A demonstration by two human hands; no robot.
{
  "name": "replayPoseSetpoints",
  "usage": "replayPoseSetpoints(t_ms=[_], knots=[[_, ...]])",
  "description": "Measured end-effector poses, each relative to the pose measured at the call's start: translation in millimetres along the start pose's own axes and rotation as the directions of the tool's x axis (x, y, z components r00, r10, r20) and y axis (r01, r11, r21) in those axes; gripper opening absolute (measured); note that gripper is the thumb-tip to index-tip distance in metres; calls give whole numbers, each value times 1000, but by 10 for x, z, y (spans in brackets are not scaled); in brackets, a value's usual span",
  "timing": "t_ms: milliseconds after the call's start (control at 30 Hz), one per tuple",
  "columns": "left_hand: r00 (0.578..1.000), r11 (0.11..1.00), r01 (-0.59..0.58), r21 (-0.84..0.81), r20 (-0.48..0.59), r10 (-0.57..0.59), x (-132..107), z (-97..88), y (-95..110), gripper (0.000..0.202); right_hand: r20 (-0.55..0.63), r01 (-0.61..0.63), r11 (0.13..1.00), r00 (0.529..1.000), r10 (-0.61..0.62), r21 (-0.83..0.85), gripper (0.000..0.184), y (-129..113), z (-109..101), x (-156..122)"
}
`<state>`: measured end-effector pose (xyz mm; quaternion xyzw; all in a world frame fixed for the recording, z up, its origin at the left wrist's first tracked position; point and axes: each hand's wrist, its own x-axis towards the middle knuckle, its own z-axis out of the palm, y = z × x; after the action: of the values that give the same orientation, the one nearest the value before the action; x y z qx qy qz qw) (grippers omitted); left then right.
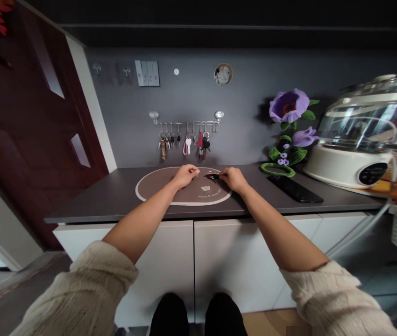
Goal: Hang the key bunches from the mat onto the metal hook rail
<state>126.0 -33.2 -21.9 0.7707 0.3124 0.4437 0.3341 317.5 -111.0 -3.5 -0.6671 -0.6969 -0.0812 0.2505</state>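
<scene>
On the oval mat (159, 182), right fingers (223, 175) pinch small dark items (213, 177); left fingers (194, 173) curl, grip unclear.

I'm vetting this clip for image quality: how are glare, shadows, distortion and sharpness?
Head view: reflections streak the clear cover; head view: the big flower throws a soft shadow on the wall to its left; head view: wide-angle distortion makes the door slant; head view: the dark item at the right hand is too small to make out clearly.
</scene>
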Motion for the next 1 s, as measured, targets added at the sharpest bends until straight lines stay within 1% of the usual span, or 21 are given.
replayPoseSetpoints(t_ms=[100,200,333,433,567,700,800,1000], knots=[[1000,1000,7,-3,-10,-7,-9,6,25,20,-31,7,1000,999,-7,10,20,-17,-15,-2],[1000,1000,11,0,-22,-11,-20,12,54,18,-74,6,998,997,-1,61,19,-20,-14,4],[999,1000,19,-20,-26,-20,-30,16,72,18,-127,-8,979,991,35,205,17,-23,-19,14],[999,1000,15,-22,-28,-16,-32,16,75,19,-137,-44,937,986,98,348,15,-21,-17,28],[1000,1000,-11,3,-25,11,-36,17,94,18,-120,-96,841,975,187,533,15,0,29,65],[999,999,-36,27,-24,36,-45,25,129,19,-52,-130,677,969,242,724,15,4,78,97],[999,999,-33,-1,-3,33,-52,38,158,20,-14,-136,583,970,244,801,14,-25,73,103],[998,998,-61,-19,20,62,-84,65,234,21,-1,-108,458,973,231,883,18,-97,43,107]])
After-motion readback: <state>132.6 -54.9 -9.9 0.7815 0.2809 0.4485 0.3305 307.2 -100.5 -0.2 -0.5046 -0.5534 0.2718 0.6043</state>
